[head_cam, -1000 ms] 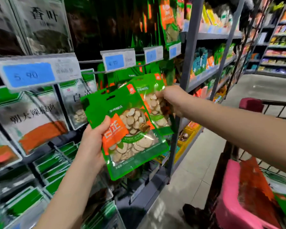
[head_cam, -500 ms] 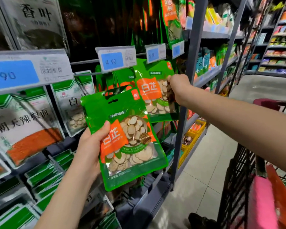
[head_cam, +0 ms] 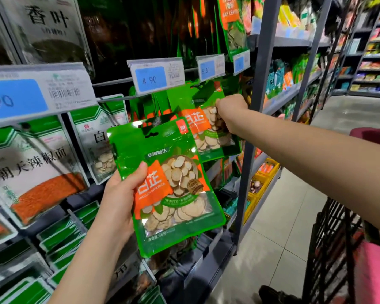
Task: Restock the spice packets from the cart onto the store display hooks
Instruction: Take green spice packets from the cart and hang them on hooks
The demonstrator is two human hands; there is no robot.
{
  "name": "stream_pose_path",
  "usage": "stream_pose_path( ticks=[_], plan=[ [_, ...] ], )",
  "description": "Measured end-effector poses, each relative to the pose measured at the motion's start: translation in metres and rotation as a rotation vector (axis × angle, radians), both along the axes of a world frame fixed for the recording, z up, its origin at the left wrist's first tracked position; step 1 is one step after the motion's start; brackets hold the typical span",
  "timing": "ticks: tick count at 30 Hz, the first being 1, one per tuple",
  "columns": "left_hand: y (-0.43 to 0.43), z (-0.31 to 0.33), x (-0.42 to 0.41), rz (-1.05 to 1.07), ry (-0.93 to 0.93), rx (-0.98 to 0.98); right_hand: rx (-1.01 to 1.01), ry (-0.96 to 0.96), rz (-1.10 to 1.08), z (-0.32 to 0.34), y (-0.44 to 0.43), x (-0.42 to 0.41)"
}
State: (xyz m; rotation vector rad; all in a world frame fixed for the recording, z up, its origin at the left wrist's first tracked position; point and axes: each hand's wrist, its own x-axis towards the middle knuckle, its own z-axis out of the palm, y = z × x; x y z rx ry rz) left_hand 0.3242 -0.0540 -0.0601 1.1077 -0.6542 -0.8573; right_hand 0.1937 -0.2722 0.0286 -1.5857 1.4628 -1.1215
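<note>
the right hand (head_cam: 230,110) is pinching the green packet (head_cam: 196,121) and lifting it higher, up to the hook (head_cam: 119,98), so hanging looks close, while the left hand (head_cam: 121,194) is gripping the next packet (head_cam: 169,183).

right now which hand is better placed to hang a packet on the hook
Right. The right hand pinches the far green packet just under the price tags, at hook height; the left hand grips the near green packet lower down.

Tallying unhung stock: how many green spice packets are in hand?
2. The lower packet is in the grip of the left hand; the upper packet in the right hand, by the 4.90 price tag. Others may hide behind.
</note>
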Motion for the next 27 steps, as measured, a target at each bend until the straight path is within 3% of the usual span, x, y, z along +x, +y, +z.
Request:
stream_pose_path(
  ticks=[5, 10, 12, 14, 17, 23, 27],
  plan=[
    [-0.001, 0.001, 0.003, -0.017, 0.010, 0.002, -0.041, 0.056, -0.005, -0.006, -0.015, 0.025],
    [-0.002, -0.004, 0.007, -0.005, 0.015, 0.013, -0.173, 0.429, 0.138, -0.015, 0.024, 0.010],
    [-0.002, -0.004, 0.008, -0.010, 0.028, 0.013, -0.079, 0.253, 0.410, -0.017, 0.050, -0.003],
    [-0.003, -0.002, 0.004, -0.010, 0.053, 0.006, 0.238, -0.007, 0.711, -0.020, 0.078, -0.014],
    [-0.002, 0.002, -0.001, -0.028, 0.095, 0.009, 0.510, -0.193, 0.867, -0.026, 0.100, -0.025],
    [0.002, 0.009, 0.001, -0.084, 0.198, 0.055, 0.567, -0.260, 0.956, -0.018, 0.110, -0.035],
    [-0.001, 0.012, -0.006, -0.093, 0.196, 0.049, 0.476, -0.289, 0.937, -0.021, 0.111, -0.035]
  ],
)
